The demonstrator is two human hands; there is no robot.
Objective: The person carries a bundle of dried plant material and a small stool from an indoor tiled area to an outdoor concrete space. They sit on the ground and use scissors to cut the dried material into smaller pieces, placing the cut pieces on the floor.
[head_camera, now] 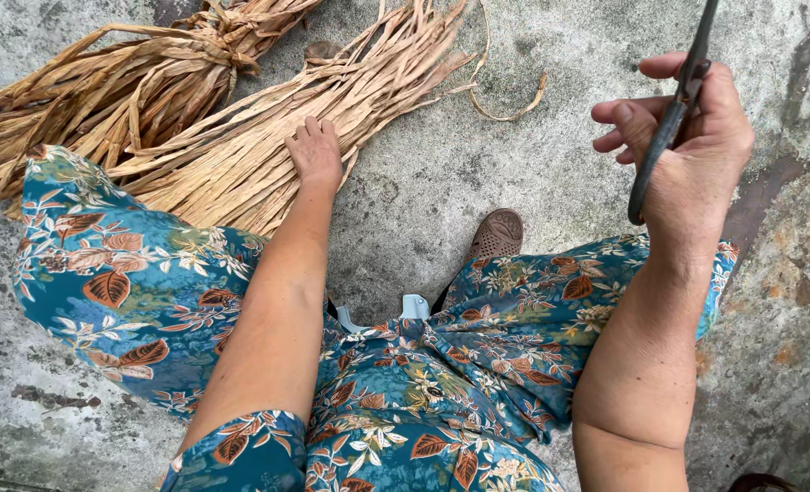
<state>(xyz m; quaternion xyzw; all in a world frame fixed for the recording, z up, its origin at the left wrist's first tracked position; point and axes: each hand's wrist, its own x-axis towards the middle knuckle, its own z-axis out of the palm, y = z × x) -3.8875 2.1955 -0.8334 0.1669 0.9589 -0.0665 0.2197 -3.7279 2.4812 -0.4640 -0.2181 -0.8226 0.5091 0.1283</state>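
Left hand (pixel 315 150): palm down and fingers spread flat on the loose sheaf of dried leaf strips (pixel 268 137) — pressing on it, not closed around anything.
Right hand (pixel 692 137): raised at about 2 o'clock, fingers curled around the dark scissors (pixel 671 123), whose handle loop hangs below the palm while the blades run up out of view at the top edge.
Leaf strips: the loose sheaf fans across the concrete floor (pixel 478 182) from 12 o'clock down toward 9 o'clock, its lower end against the floral dress (pixel 141 282).
Tied bundle (pixel 132 82): a second bunch of the same dried leaves, knotted near its top, lies at 10 to 11 o'clock, just beside the loose sheaf.
Stray strip (pixel 510 109): one curled piece lies alone on the floor near 12 o'clock.
Shoe (pixel 498 234): a brown perforated toe shows at centre — just beyond the dress hem.
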